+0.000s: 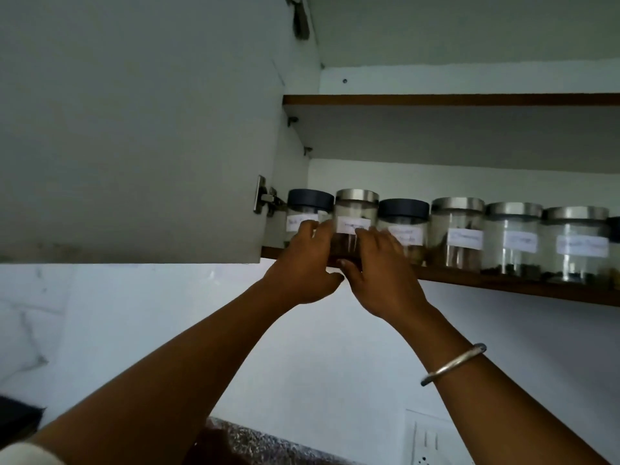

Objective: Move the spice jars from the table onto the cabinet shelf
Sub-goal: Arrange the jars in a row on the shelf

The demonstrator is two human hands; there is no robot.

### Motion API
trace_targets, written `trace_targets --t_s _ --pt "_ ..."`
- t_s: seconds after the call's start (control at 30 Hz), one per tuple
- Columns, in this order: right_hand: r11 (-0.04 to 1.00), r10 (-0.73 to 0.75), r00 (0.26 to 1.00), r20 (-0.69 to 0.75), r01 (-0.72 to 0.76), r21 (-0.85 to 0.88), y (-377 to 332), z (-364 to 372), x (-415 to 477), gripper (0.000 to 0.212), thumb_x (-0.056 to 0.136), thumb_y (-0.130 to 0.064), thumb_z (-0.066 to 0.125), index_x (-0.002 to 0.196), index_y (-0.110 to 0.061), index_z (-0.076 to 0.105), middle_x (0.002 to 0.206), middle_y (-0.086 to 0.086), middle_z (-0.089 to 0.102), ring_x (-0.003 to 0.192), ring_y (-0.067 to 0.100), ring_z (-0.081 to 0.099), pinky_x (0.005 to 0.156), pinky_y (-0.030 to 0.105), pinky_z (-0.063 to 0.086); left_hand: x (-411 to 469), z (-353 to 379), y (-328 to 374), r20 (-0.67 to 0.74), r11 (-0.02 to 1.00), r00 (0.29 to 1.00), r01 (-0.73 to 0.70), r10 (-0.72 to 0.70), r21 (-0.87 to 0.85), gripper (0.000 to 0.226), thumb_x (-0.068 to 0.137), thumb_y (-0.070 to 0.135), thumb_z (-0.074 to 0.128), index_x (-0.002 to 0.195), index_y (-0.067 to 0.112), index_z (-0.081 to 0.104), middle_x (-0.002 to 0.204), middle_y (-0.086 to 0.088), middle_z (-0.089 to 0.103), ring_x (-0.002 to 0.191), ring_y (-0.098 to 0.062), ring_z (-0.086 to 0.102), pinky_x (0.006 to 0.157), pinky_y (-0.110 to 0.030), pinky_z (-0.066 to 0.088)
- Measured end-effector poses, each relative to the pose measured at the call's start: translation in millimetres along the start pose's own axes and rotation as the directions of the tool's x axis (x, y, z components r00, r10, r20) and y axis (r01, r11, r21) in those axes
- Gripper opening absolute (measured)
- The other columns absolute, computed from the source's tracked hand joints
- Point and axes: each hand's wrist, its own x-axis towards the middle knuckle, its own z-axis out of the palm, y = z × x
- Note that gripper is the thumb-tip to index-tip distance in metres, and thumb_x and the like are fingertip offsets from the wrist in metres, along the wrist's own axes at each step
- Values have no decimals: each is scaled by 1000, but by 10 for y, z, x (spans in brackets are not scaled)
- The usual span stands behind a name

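A clear spice jar with a silver lid (355,216) and a white label stands at the front edge of the lower cabinet shelf (503,284). My left hand (303,263) wraps its left side and my right hand (377,266) its right side, thumb under the base. Beside it stand a black-lidded jar (308,204) on the left and another black-lidded jar (404,218) on the right. Further right is a row of silver-lidded jars (513,236). The table is out of view.
The open cabinet door (134,129) hangs to the left on its hinge (265,200). An upper shelf (436,99) runs above the jars. Below are a white wall, a speckled counter corner (255,441) and a wall socket (429,441).
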Motion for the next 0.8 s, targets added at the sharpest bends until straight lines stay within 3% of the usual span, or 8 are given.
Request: trace_targets --t_s 0.1,0.23,0.37,0.5,0.67,0.8 --pt "999 8 999 -45 -10 -45 -91 -7 231 54 93 -30 52 140 -13 32 139 12 42 127 28 37 101 36 36 229 -166 -187 -13 1000 1000 12 -11 21 79 83 20 68 146 13 21 147 -14 26 131 -29 38 103 -33 36" --pt "976 -41 993 -108 17 -215 -99 -131 633 56 91 -19 57 141 -8 33 141 15 40 128 29 37 104 35 35 627 -363 -349 -39 996 999 -10 13 87 69 89 13 58 147 10 22 148 -15 29 132 -30 37 106 -33 34" --pt "956 -10 999 -40 -2 -292 -52 -209 966 53 88 -4 55 138 -9 40 139 17 41 127 32 40 99 37 39 947 -435 -426 2 970 998 -54 55 236 42 92 9 51 134 5 48 131 -20 51 118 -33 51 98 -37 41" --pt "946 -18 1000 -24 9 -324 0 -186 1152 35 90 -9 53 124 -13 57 120 15 52 108 32 52 78 32 40 1119 -431 -480 -24 964 998 -50 58 261 42 91 4 54 131 16 55 130 -11 58 116 -27 55 98 -35 42" --pt "923 -16 998 -56 -7 -385 -47 -97 1321 30 89 -13 59 118 -14 63 120 13 55 105 28 56 77 30 41 1346 -349 -615 -106 973 994 17 8 229 28 85 9 65 112 12 67 114 -12 66 103 -26 62 85 -29 46" --pt "898 14 1000 1 -12 -441 -100 11 1484 16 89 -16 58 98 -5 66 102 12 63 97 26 58 70 29 38 1510 -120 -694 -124 965 992 37 -4 261 21 84 2 63 104 5 69 108 -17 66 99 -30 62 79 -30 46"
